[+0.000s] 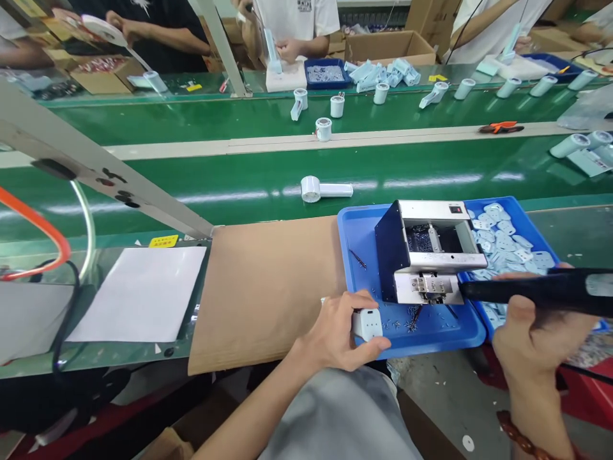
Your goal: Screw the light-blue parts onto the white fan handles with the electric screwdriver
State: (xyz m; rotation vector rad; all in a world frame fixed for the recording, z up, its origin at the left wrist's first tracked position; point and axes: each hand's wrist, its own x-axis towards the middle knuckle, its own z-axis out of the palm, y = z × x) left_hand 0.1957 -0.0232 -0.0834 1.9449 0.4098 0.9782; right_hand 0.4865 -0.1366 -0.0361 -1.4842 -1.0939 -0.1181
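My left hand (335, 332) is closed around a white plastic housing (368, 324) with small holes in its end face, at the near left edge of a blue tray (358, 233). In my right hand (536, 338) is a black electric screwdriver (541, 285), lying level and pointing left. Its front end is at the right side of the outlet of a screw feeder (433, 260); I cannot tell whether they touch. The feeder stands in the tray and has dark screws in its hopper. Loose screws and a dark driver bit (357, 259) lie around it.
A second blue tray (520, 217) with many pale plastic pieces is at the right. Brown cardboard (268, 287) and white paper (138, 294) lie leftward. A white handled part (326, 190) rests on the green conveyor (230, 198). A metal post (110, 166) slants at left. Co-workers sit opposite.
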